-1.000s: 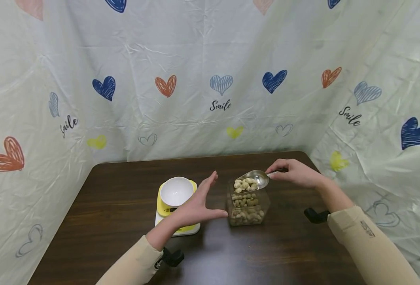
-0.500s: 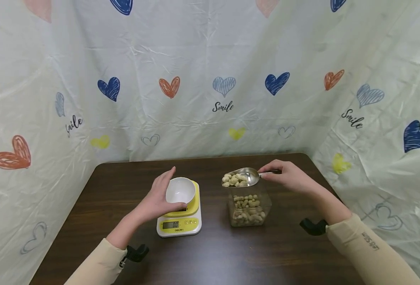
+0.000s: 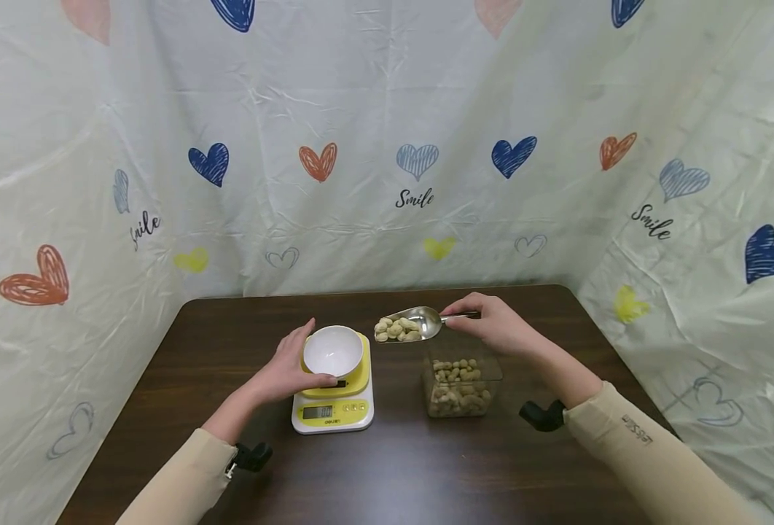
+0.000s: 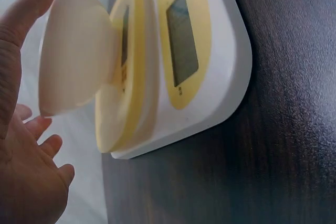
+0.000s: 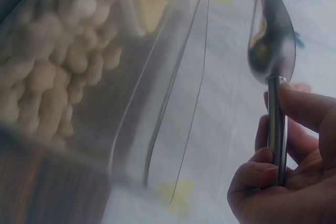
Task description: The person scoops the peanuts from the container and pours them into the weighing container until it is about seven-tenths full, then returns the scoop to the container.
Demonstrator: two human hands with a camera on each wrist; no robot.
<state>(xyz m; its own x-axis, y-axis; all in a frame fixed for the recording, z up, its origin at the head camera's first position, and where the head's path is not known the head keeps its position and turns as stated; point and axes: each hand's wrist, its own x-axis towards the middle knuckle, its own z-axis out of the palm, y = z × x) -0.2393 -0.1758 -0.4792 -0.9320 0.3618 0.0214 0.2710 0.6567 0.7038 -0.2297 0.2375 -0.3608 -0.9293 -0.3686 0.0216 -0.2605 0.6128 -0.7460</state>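
A white bowl (image 3: 333, 353) sits on a yellow-and-white digital kitchen scale (image 3: 354, 413). My left hand (image 3: 285, 370) spreads beside the bowl, thumb at its front side and fingers along its left; in the left wrist view the thumb tip meets the rim. My right hand (image 3: 492, 321) grips the handle of a metal scoop (image 3: 430, 321), also visible in the right wrist view (image 5: 273, 45). Unshelled peanuts (image 3: 396, 329) lie in the scoop, held level right of the bowl. Below my right hand stands a clear container (image 3: 431, 412) partly filled with peanuts.
Everything stands on a dark wooden table (image 3: 426, 474). A pale curtain (image 3: 361, 240) with hearts hangs behind it and at both sides. The container's clear wall (image 5: 157, 108) rises near my right hand.
My left hand has moved left from near the container to the bowl. My right hand has carried the scoop of peanuts leftward from above the container towards the bowl.
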